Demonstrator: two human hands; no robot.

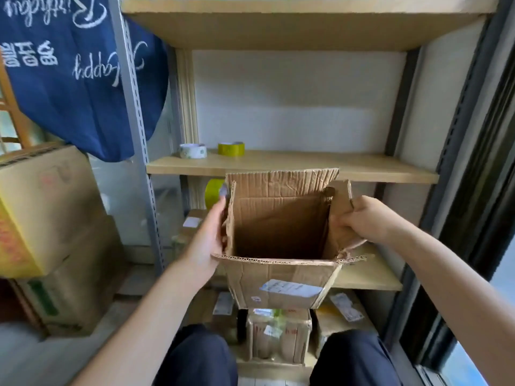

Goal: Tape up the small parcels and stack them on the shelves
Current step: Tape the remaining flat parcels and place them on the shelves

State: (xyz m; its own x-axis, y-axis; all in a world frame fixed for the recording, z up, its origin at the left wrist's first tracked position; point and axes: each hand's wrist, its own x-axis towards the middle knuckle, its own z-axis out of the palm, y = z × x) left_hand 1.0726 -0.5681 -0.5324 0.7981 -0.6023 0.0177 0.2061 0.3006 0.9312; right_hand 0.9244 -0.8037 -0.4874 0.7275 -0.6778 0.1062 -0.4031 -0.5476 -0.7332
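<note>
An open brown cardboard parcel (pixel 278 285) with a white label on its front is held up in front of the shelves, its four flaps standing up and its inside empty. My left hand (pixel 207 235) lies flat against the left flap, fingers straight. My right hand (pixel 362 218) grips the right flap, fingers curled over its edge. A white tape roll (pixel 192 151) and a yellow tape roll (pixel 231 148) sit on the middle shelf (pixel 334 165). Another yellow roll (pixel 214 192) shows behind the left flap.
Several taped small parcels (pixel 278 338) lie on the floor below, between my knees. Large cardboard boxes (pixel 50 218) are stacked at the left. A blue cloth (pixel 69 79) hangs over the grey shelf post. A lower shelf (pixel 370 277) sits behind the parcel. A dark window frame runs down the right.
</note>
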